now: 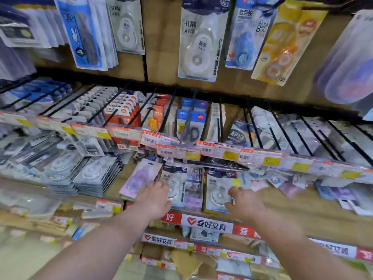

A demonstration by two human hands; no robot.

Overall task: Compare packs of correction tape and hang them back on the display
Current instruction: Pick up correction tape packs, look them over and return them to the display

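**Two hands on two packs under the price tags**

The right hand (244, 203) pinches the right edge of a white correction tape pack (217, 190), thumb above and fingers below. The left hand (153, 199) lies on the left edge of a second pack (182, 186). Blur hides whether its grip is clenched. The two packs sit side by side between the grips, and a lilac pack (139, 176) is just left of the left hand. Right below the grips, a red and white shelf strip (210, 225) reads "爱好文具". Above them a row of price tags (220, 152) overhangs closely, leaving only a narrow gap. Higher still hang a white pack marked "30m" (201, 43) and a blue pack marked "点点胶" and "8mm" (247, 35).
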